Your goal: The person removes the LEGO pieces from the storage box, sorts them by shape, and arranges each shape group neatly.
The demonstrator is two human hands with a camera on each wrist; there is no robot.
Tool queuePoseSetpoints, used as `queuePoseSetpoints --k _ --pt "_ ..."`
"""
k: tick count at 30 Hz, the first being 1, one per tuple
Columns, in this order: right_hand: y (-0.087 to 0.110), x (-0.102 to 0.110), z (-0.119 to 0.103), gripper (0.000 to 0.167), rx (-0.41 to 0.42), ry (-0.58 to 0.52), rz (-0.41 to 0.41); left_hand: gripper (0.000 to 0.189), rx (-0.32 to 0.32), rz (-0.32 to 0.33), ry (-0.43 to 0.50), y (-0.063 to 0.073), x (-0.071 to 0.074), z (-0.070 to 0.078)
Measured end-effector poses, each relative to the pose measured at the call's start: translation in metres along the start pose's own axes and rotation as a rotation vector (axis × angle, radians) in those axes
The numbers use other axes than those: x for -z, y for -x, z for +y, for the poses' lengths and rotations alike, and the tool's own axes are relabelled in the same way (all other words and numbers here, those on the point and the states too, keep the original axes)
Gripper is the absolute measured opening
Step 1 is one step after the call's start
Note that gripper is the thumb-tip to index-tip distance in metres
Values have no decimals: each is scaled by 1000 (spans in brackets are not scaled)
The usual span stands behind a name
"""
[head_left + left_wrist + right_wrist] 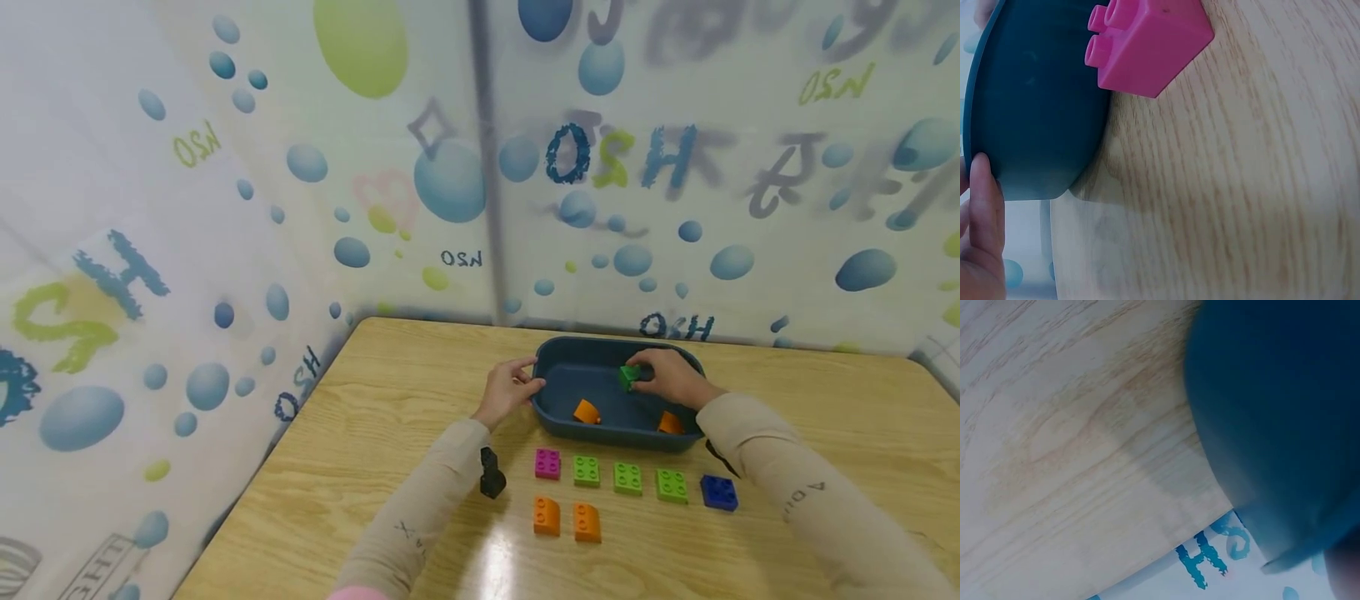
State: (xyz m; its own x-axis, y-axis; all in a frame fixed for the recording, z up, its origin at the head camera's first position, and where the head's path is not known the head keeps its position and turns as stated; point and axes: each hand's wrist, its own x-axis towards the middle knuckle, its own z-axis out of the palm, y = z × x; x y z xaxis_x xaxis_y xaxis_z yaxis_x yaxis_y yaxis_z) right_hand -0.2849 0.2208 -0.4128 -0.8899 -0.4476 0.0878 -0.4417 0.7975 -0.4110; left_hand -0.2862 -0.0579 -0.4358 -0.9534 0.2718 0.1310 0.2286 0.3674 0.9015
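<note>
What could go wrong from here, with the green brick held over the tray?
The green brick could slip and drop, since the right hand seems to hold it only by the fingertips.

The tray might slide into the pink brick just in front if the left hand, at its end, pulls.

The right sleeve passes near the blue brick and may nudge it out of its row.

A pale wood-grained table (420, 379) with rounded far corners stood before a white printed backdrop (720, 221) — blue and green bubbles (450, 182), mirrored blue-and-green lettering (617, 158), blurred grey characters (708, 29) — crossed by a grey vertical band (487, 158). White glare (497, 558) lay on the table.
</note>
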Motion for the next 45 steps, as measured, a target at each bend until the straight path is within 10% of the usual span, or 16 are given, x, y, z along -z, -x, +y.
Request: queuePoseSetpoints --k 45 --pt "5 -3 0 19 12 -49 -2 41 0 7 19 1 -2 3"
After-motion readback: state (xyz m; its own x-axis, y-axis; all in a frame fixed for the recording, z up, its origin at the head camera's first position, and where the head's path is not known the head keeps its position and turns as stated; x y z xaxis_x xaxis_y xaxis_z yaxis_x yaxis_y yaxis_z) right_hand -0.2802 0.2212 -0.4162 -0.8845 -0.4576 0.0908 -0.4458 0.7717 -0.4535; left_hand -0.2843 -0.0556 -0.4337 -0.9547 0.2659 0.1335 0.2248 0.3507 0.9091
